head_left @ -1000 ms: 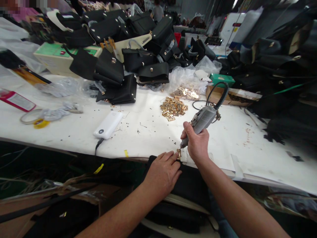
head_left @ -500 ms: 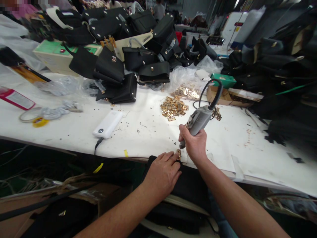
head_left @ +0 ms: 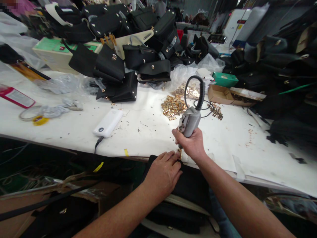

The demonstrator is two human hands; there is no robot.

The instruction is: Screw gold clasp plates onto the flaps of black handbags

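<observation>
My right hand (head_left: 192, 142) is wrapped round a grey electric screwdriver (head_left: 192, 122), held nearly upright, its tip down at a small gold metal plate (head_left: 180, 154). That plate sits at the edge of a black bag (head_left: 190, 185) by the table's front edge. My left hand (head_left: 164, 170) lies on the black bag, fingers stretched out and fingertips touching the gold plate. Beyond the screwdriver is a pile of gold metal plates (head_left: 172, 107).
A white power bank (head_left: 108, 123) with a cable lies left on the white table (head_left: 138, 142). Black bags (head_left: 119, 89) are heaped at the back. An open cardboard box (head_left: 220, 95) and a green box (head_left: 225, 79) stand back right.
My right hand has moved slightly left, and the screwdriver has swung from a rightward lean to more upright, its cable shifting left. My left hand has hardly moved.
</observation>
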